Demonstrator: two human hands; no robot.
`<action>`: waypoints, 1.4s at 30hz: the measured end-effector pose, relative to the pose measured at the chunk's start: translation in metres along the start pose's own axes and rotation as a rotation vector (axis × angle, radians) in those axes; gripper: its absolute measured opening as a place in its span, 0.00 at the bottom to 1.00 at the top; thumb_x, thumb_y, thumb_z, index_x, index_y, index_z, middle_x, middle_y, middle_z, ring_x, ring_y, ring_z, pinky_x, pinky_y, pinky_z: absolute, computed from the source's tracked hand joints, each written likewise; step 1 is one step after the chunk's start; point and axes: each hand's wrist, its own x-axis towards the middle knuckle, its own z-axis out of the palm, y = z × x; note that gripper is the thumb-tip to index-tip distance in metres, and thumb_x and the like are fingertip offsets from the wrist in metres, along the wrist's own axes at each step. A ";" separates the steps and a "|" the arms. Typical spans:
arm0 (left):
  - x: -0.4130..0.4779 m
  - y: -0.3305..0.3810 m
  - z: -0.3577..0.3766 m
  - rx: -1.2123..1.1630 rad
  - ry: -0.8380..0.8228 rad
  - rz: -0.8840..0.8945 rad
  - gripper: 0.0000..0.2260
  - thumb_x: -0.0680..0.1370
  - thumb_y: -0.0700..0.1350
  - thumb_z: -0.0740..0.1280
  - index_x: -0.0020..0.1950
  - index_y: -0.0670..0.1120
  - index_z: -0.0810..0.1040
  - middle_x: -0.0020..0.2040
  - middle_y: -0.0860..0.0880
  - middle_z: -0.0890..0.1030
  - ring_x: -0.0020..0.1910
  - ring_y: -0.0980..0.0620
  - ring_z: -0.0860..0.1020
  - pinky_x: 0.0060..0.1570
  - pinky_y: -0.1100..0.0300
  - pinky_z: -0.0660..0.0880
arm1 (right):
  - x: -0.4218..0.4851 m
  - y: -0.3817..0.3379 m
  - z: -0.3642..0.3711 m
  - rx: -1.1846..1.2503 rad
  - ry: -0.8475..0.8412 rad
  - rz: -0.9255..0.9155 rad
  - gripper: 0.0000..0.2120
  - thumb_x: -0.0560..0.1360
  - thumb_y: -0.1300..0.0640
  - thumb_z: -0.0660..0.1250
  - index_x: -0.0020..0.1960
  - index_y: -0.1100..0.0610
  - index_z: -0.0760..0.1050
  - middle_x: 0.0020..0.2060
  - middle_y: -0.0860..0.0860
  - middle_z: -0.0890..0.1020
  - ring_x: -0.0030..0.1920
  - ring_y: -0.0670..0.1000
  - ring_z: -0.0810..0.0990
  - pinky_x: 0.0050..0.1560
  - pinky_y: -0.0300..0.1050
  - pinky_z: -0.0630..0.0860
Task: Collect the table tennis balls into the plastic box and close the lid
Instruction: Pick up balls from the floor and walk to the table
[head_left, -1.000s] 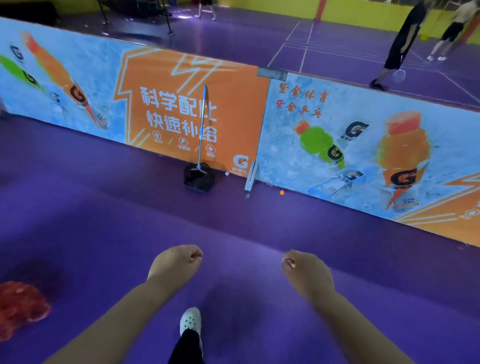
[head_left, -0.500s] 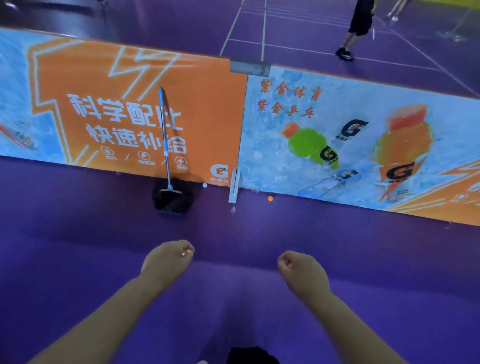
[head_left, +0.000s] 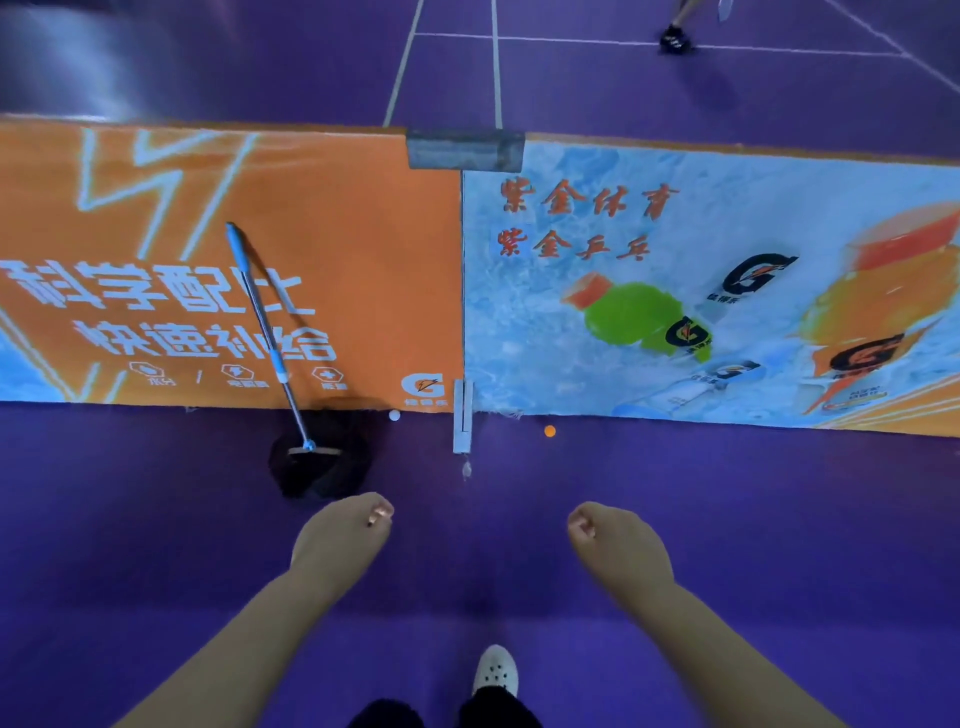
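A white table tennis ball (head_left: 395, 415) lies on the purple floor at the foot of the orange barrier panel. An orange ball (head_left: 549, 431) lies to its right, below the blue panel. My left hand (head_left: 343, 538) and my right hand (head_left: 618, 545) are stretched forward over the floor, well short of both balls. The fingers of both are curled into fists, and I see nothing in them. No plastic box shows in this view.
A low printed barrier (head_left: 363, 270) crosses the view, with a grey foot (head_left: 462, 415) at its joint. A ball-collecting net (head_left: 322, 462) with a blue and silver handle leans on it. My white shoe (head_left: 496, 670) is below. Another person's shoe (head_left: 674, 40) stands beyond the barrier.
The barrier, net and both balls have come closer and larger as I walked forward. A red object at the lower left has left the view. Both hands stay curled.
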 end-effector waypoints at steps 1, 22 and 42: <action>0.021 0.004 -0.003 -0.005 -0.008 0.003 0.10 0.78 0.46 0.60 0.54 0.52 0.80 0.52 0.54 0.82 0.51 0.53 0.79 0.50 0.57 0.75 | 0.019 -0.006 -0.003 0.001 -0.009 0.002 0.11 0.76 0.52 0.58 0.51 0.48 0.78 0.48 0.48 0.83 0.49 0.54 0.80 0.44 0.44 0.74; 0.520 -0.132 0.264 0.185 -0.183 -0.121 0.20 0.79 0.45 0.57 0.72 0.49 0.66 0.70 0.48 0.69 0.69 0.48 0.67 0.63 0.52 0.69 | 0.439 0.010 0.278 0.090 -0.040 0.174 0.33 0.76 0.54 0.62 0.76 0.50 0.49 0.73 0.46 0.62 0.58 0.55 0.78 0.46 0.47 0.73; 0.742 -0.299 0.469 0.463 0.194 -0.054 0.25 0.77 0.42 0.61 0.74 0.48 0.58 0.70 0.43 0.63 0.65 0.41 0.66 0.60 0.49 0.70 | 0.627 0.135 0.475 -0.320 -0.056 -0.035 0.37 0.75 0.50 0.63 0.76 0.48 0.46 0.74 0.42 0.53 0.50 0.49 0.81 0.38 0.42 0.74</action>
